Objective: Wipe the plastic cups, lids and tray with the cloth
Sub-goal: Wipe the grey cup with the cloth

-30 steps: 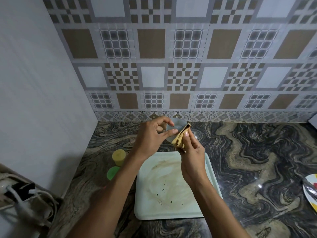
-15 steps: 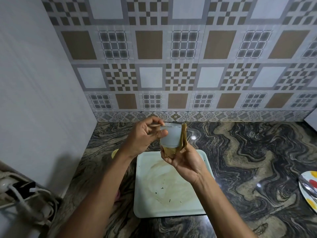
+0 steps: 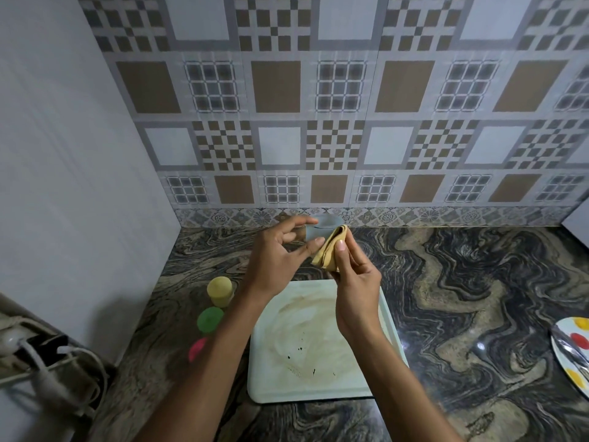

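**Marbled counter, tiled corner: cup wipe under way**

Dark marbled counter [image 3: 478, 282], tiled wall behind. Upper centre of frame: left hand [image 3: 274, 263] pinches pale plastic cup [image 3: 325, 223] between thumb and fingers, raised beyond the stained tray [image 3: 302, 397]. The right hand [image 3: 357, 288] pinches folded yellow cloth [image 3: 325, 253], thumb on top, against the cup wall. Judgement: cup light, thin-walled, probably flexes and slips; hold gently near rim. Cloth soft, conforms.

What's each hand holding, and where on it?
Left hand pinches the pale cup by its side wall; right hand grips the folded cloth around its lower half.
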